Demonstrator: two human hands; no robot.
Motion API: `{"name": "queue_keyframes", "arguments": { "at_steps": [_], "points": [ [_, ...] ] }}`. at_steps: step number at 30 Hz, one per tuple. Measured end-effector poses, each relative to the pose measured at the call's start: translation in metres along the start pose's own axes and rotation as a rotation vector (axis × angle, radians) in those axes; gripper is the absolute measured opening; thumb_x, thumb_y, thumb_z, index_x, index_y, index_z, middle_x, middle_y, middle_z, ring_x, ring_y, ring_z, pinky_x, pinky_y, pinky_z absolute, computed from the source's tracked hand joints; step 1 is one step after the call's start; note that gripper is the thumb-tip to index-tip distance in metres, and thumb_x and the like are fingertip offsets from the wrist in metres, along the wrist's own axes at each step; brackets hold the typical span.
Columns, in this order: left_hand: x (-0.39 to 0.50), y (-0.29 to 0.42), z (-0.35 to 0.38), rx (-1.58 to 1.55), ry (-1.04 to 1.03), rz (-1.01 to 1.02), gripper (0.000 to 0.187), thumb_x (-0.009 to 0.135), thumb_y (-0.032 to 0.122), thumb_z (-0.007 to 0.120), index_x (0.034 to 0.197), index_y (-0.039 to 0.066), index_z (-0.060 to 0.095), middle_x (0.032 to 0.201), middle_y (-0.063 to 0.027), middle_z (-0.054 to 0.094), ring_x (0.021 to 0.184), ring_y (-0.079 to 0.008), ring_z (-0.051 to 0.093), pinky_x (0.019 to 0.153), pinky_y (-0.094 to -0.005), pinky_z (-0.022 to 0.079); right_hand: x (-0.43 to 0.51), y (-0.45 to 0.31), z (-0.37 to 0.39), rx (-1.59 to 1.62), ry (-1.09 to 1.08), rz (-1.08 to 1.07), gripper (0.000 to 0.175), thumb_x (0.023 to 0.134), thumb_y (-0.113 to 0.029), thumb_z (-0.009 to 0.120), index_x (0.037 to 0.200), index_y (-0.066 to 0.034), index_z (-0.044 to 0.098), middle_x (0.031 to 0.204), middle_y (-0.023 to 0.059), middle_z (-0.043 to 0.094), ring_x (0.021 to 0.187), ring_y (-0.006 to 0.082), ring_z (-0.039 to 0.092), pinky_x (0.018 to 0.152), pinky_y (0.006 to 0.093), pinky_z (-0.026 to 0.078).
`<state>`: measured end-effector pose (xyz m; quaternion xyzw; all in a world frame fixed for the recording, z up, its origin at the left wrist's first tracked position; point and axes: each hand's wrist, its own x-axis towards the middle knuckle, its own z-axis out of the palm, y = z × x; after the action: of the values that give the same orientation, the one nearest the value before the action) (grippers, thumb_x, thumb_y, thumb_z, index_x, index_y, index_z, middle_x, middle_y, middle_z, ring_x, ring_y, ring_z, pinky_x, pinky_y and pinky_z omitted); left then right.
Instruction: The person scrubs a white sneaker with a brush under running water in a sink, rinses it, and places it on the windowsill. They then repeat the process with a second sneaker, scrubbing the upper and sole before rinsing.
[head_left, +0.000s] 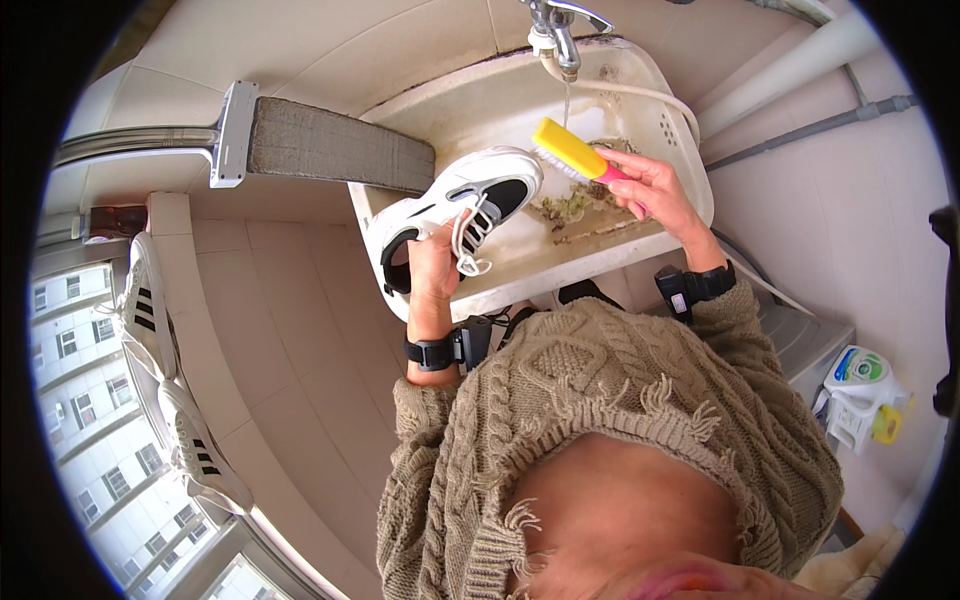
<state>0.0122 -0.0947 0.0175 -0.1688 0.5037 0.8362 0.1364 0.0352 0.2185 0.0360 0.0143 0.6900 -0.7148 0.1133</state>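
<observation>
My left hand (435, 264) grips a white sneaker (442, 191) with black panels by its tongue and collar. Its white laces hang loose beside my fingers, and the toe points toward the right. In my right hand (654, 191) is a scrub brush (568, 148) with a yellow head and a pink handle. Its white bristles face down and left, close to the sneaker's toe. Both hands are over a stained white sink (517, 289). Behind the brush, a thin stream of water runs from the metal faucet (564, 45).
A grey sponge mop head (337, 142) rests over the sink's left rim. White shoes with black stripes (150, 319) stand along the window ledge at left. A white detergent jug (857, 394) is at lower right. Pipes (787, 71) run along the right wall.
</observation>
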Motion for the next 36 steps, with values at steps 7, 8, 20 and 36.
{"name": "queue_keyframes", "arguments": {
  "at_steps": [7, 8, 20, 36],
  "points": [
    [-0.009, -0.014, 0.010, 0.381, -0.028, 0.121, 0.024, 0.078, 0.001, 0.069, 0.100, -0.008, 0.063, 0.093, -0.0084, 0.066, 0.079, -0.0144, 0.061, 0.067, -0.0267, 0.048, 0.052, -0.017, 0.084, -0.469, -0.156, -0.233, 0.038, 0.084, -0.016, 0.064, 0.122, -0.0142, 0.061, 0.083, 0.0052, 0.070, 0.062, 0.0060, 0.056, 0.055, 0.0216, 0.046],
    [-0.012, -0.014, 0.010, 0.316, -0.017, 0.087, 0.024, 0.077, 0.003, 0.071, 0.098, -0.006, 0.064, 0.093, -0.0070, 0.065, 0.081, -0.0142, 0.060, 0.070, -0.0276, 0.047, 0.057, -0.014, 0.082, -0.470, -0.139, -0.333, 0.037, 0.084, -0.018, 0.064, 0.121, -0.0144, 0.062, 0.083, 0.0048, 0.070, 0.062, 0.0068, 0.057, 0.056, 0.0230, 0.046],
    [-0.023, 0.049, -0.037, 0.068, 0.256, 0.369, 0.020, 0.082, 0.002, 0.066, 0.098, -0.009, 0.063, 0.089, -0.0096, 0.066, 0.073, -0.0160, 0.063, 0.062, -0.0265, 0.051, 0.019, 0.058, -0.012, -0.592, 0.168, 0.121, 0.032, 0.085, -0.020, 0.060, 0.115, -0.0083, 0.062, 0.079, 0.0070, 0.063, 0.060, 0.0162, 0.057, 0.057, 0.0301, 0.046],
    [-0.022, 0.016, -0.035, 0.723, -0.013, 0.677, 0.025, 0.085, 0.007, 0.065, 0.108, -0.002, 0.062, 0.099, -0.0085, 0.066, 0.090, -0.0179, 0.060, 0.083, -0.0298, 0.046, 0.028, 0.070, 0.005, -0.871, 0.129, 0.304, 0.032, 0.087, -0.018, 0.059, 0.113, 0.0013, 0.060, 0.091, 0.0123, 0.067, 0.079, 0.0137, 0.062, 0.070, 0.0228, 0.048]
  ]
}}
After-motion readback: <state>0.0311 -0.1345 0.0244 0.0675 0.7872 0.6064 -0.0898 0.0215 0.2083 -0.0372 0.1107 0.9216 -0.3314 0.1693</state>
